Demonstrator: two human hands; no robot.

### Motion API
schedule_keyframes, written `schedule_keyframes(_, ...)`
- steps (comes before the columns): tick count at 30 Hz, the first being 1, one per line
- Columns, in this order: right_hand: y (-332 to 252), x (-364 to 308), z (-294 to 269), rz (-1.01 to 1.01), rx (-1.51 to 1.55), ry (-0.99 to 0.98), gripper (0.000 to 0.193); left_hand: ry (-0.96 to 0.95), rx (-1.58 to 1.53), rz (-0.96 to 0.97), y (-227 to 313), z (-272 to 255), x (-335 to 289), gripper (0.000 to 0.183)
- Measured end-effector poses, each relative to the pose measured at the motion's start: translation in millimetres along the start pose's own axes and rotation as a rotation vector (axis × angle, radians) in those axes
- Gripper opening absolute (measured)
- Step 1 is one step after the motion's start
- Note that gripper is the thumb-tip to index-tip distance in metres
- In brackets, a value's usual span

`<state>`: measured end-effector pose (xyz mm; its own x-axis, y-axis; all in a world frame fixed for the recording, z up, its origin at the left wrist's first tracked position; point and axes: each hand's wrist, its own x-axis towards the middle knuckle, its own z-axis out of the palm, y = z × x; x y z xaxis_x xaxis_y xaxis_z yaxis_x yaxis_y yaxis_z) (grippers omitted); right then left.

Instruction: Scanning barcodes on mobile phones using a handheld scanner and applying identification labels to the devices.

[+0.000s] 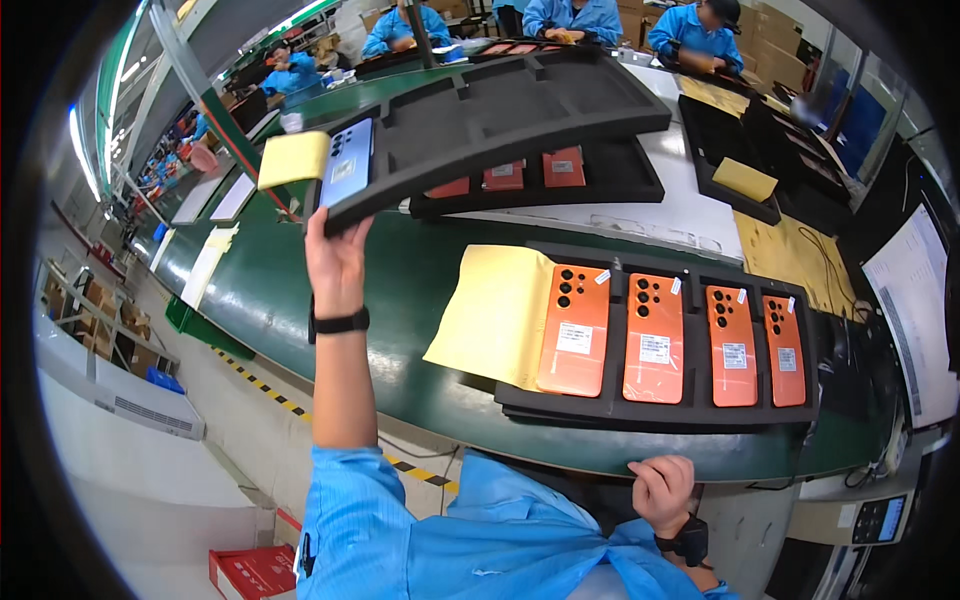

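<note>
My left hand (338,262) grips the near left corner of a black foam tray (500,110), which is tilted and raised over another tray. One blue phone (346,175) with a white label sits in its left slot, beside a yellow sheet (292,160); its other slots look bare. Under it, a second black foam tray (620,190) shows several red-orange phones (563,168). My right hand (664,490) is curled closed at the bench's front edge, with nothing visible in it. Nearest to it, several orange phones (655,345) lie in a foam tray (660,412), with a large yellow sheet (495,310) at the left.
On the green bench (260,275) to the right stand more black trays (715,140) and a yellow pad (745,180). A monitor (915,300) and cables flank the right end. Co-workers in blue (695,35) sit across the bench. A red box (252,572) rests below left.
</note>
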<state>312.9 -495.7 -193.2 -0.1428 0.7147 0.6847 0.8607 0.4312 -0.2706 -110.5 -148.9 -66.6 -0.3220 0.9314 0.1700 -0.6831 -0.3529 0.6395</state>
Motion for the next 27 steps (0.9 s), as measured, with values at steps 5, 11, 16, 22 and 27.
schedule_keyframes(5, 4.0, -12.8, 16.1, 0.078, -0.134, -0.017, 0.026, -0.019, -0.011, -0.002, -77.4, 25.7, 64.0, 0.041)
schedule_keyframes(11, -8.0, -15.5, 22.8, 0.079, -0.108, -0.018, 0.024, 0.123, 0.647, 0.343, -128.3, -38.5, 95.2, 0.044)
schedule_keyframes(16, -1.5, -22.6, 22.1, 0.117, -0.205, -0.003, 0.025, -0.139, 1.586, 1.049, -162.2, -28.5, 48.0, 0.060)
schedule_keyframes(22, 2.4, -16.4, 22.8, 0.064, -0.206, -0.035, 0.021, -0.612, 1.882, 1.081, -162.7, -20.7, 59.1, 0.068)
schedule_keyframes(27, 5.8, -22.0, 26.0, 0.060, -0.219, 0.002, 0.019, -0.683, 1.927, 1.044, -206.6, -25.2, 134.1, 0.068)
